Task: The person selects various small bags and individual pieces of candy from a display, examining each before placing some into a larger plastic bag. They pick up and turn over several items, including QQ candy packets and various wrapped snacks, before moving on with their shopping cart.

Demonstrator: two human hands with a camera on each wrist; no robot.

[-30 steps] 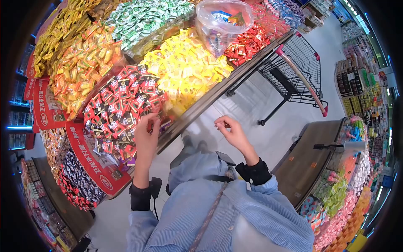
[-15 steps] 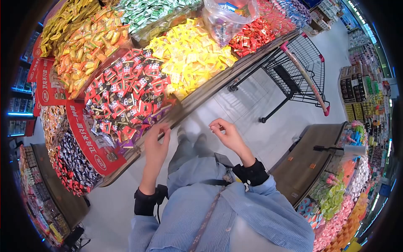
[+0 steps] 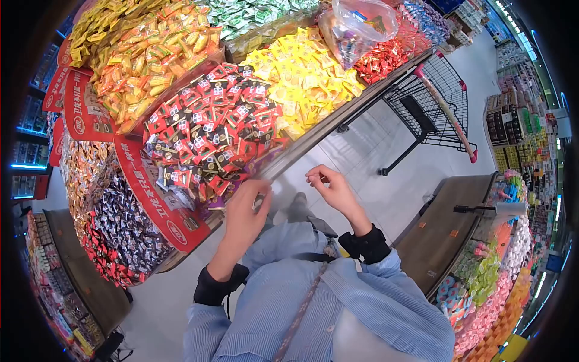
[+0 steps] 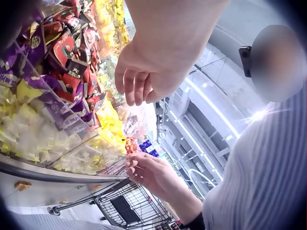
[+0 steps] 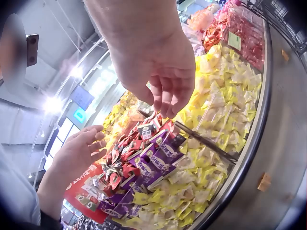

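Note:
My left hand [image 3: 244, 214] hovers at the front edge of the candy display, its fingers loosely bent with nothing between them. Just beyond it is a heap of red and black wrapped sweets [image 3: 208, 130]. My right hand [image 3: 335, 194] hangs over the aisle in front of my body, fingers relaxed and holding nothing. Purple packets [image 5: 158, 160] lie along the near side of that heap in the right wrist view. Beside it spreads a pile of yellow packets [image 3: 304, 84]. A clear plastic bag [image 3: 356, 30] with some packets inside sits on the display farther back.
A black shopping cart [image 3: 428, 108] with a pink-ended handle stands by the display on the right. Behind it the tiled floor [image 3: 362, 148] runs along the aisle. Another wooden candy stand [image 3: 446, 223] is close on my right. A red printed banner [image 3: 160, 199] borders the bins.
My left hand has moved rightward, nearer to the right hand. The display and bag have shifted right in the head view. My right hand keeps about the same pose.

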